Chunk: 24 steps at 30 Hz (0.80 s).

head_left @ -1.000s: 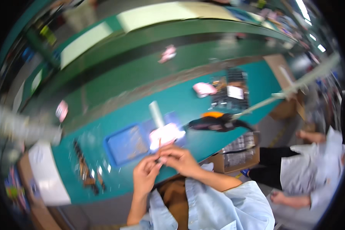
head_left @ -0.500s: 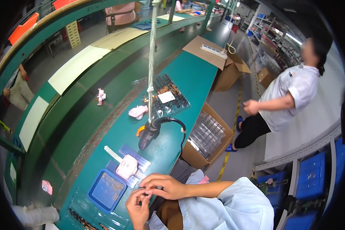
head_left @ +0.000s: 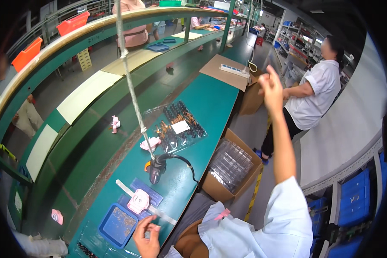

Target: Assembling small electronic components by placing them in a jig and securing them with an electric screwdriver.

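My left hand [head_left: 147,237] is at the near edge of the green bench, fingers loosely bent and the thumb apart, with nothing visible in it. Beside it lies a pink-and-white plastic part [head_left: 139,201] with a pale strap, on a translucent blue fixture [head_left: 153,197]. Next to that, a blue tray [head_left: 102,231] holds many tiny metal pieces, probably screws. My right hand [head_left: 271,91] is raised out to the right on a stretched arm, index finger extended and no object visible in it. A dark electric screwdriver [head_left: 157,171] hangs from a rope above the bench.
A clear tray of black and copper-coloured parts [head_left: 187,121] lies farther along the bench, beside a pink part [head_left: 150,144]. Right of the bench stands a cardboard box [head_left: 250,188] of clear plastic trays. A person in white [head_left: 321,92] stands beyond my right arm. Pink parts lie on the conveyor [head_left: 90,172].
My hands, together before, are now apart: the right swung up and far right, the left stayed low. The view has shifted. The person in white has turned and lowered their arm.
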Motion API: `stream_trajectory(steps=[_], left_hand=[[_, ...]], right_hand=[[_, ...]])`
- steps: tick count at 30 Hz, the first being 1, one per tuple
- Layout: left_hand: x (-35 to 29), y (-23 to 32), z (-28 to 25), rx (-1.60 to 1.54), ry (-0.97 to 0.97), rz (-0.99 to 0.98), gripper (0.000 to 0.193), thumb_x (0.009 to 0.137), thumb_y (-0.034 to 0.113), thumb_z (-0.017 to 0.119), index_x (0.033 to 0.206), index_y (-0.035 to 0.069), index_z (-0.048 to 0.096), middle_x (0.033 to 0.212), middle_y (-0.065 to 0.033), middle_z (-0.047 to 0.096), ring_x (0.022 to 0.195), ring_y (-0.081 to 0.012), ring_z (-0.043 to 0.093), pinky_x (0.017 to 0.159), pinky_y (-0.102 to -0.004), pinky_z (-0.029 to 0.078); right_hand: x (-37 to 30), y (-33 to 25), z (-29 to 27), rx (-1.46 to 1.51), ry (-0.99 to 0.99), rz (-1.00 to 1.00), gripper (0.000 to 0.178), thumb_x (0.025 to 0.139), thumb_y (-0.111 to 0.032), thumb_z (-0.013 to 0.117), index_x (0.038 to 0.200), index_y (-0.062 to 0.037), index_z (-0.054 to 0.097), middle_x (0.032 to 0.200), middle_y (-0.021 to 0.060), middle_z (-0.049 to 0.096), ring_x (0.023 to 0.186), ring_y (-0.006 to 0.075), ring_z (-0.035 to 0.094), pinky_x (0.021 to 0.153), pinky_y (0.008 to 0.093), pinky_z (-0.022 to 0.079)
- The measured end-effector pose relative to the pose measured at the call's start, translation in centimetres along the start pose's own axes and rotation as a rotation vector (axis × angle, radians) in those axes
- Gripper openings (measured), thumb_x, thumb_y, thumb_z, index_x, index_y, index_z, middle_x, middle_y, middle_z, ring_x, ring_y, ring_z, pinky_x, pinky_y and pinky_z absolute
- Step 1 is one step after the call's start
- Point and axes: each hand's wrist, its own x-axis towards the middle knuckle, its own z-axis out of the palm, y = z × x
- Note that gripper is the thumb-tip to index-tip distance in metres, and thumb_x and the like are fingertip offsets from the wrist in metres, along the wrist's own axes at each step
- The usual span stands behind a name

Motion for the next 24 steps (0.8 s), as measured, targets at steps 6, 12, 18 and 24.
stream_trajectory(steps=[6,12,18,24], left_hand=[[-0.2,0.0,-0.6,0.232,0.042,-0.153,0.027,0.08,0.0,0.064,0.108,-0.003,0.064,0.106,-0.0127,0.065,0.08,-0.0151,0.057,0.076,-0.0246,0.048],[-0.6,0.9,1.9,0.086,0.014,-0.065,0.032,0.079,-0.002,0.065,0.111,-0.004,0.063,0.11,-0.0151,0.063,0.088,-0.0176,0.06,0.076,-0.0262,0.049],[-0.7,3.7,6.4,-0.133,-0.11,-0.072,0.043,0.075,-0.01,0.067,0.117,-0.006,0.06,0.101,-0.0142,0.063,0.079,-0.0165,0.061,0.067,-0.0229,0.05],[-1.8,2.0,6.1,-0.153,-0.043,-0.227,0.037,0.078,-0.009,0.064,0.114,-0.007,0.061,0.1,-0.0143,0.063,0.078,-0.0189,0.063,0.068,-0.0246,0.052]], right_hand=[[10.1,6.7,-4.3,-0.358,0.058,-0.047,0.024,0.086,-0.015,0.065,0.106,-0.0017,0.07,0.125,0.0095,0.064,0.093,0.0181,0.067,0.082,0.0271,0.05],[-9.4,-5.6,0.5,0.371,-0.518,-0.305,0.004,0.08,-0.007,0.066,0.079,-0.0075,0.062,0.089,0.0117,0.069,0.067,0.0125,0.056,0.061,0.0223,0.045],[-25.1,-7.4,5.4,0.755,-1.172,0.043,0.006,0.086,0.002,0.065,0.085,0.0009,0.059,0.094,0.0084,0.069,0.071,0.0168,0.06,0.062,0.0245,0.049],[-29.3,-6.2,9.2,0.656,-1.359,0.221,0.003,0.087,0.0,0.064,0.086,-0.0006,0.061,0.093,0.0048,0.068,0.069,0.013,0.056,0.062,0.0241,0.047]])
